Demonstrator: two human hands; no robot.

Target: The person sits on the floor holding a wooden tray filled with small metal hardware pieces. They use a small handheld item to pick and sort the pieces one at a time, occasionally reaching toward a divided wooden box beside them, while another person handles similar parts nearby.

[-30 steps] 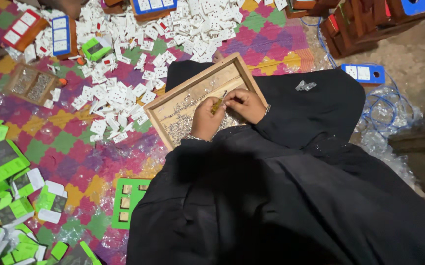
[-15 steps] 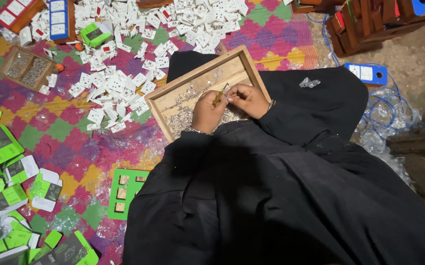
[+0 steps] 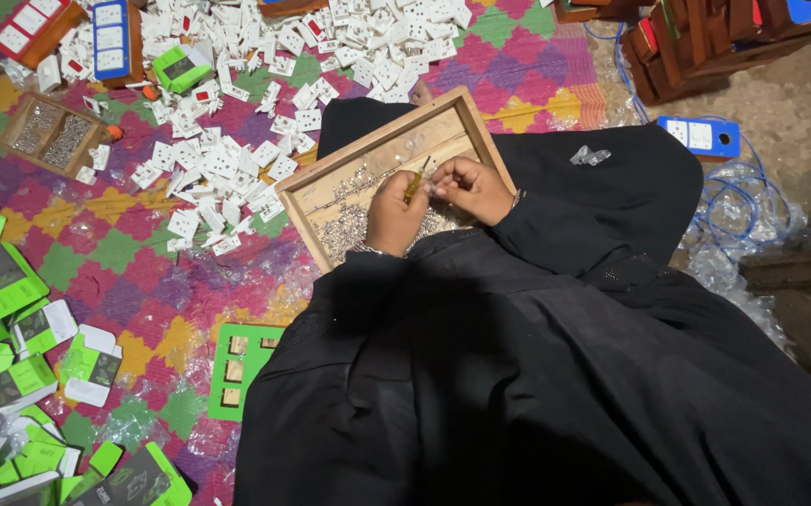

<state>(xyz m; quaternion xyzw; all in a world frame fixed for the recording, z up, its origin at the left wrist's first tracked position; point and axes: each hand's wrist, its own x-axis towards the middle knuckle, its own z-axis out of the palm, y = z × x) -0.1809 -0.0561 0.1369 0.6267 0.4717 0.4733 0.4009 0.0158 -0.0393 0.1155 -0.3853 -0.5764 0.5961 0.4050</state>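
Resting on the person's lap, a shallow wooden tray (image 3: 480, 131) holds a heap of small silver metal parts (image 3: 354, 220), which look like screws, though they are too small to tell for sure. Both hands work over this tray. The left hand (image 3: 394, 217) lies on the heap with its fingers curled around a small yellow-handled screwdriver (image 3: 415, 182) that stands tilted between the two hands. The right hand (image 3: 469, 186) sits just beside it, its fingers pinched narrow near the tool's tip; what they grip is too small to make out. Black sleeves and a black robe (image 3: 537, 375) cover the person's arms and lap, and a crumpled bit of clear wrapping (image 3: 590, 156) lies on the cloth to the right of the tray.

Beyond the tray's far edge, a wide scatter of white socket plates (image 3: 228, 159) covers a mat woven in pink, green and yellow squares (image 3: 134, 281). A smaller wooden box of metal parts (image 3: 52, 136) sits at the upper left of the mat. Green and white cartons (image 3: 12, 375) pile up at the lower left, and a green card frame with square cut-outs (image 3: 237, 367) lies near the person's left knee. To the right, a blue socket board (image 3: 700, 137) with coiled blue cable (image 3: 752, 211) rests on bare ground near stacked wooden boxes (image 3: 696, 42).
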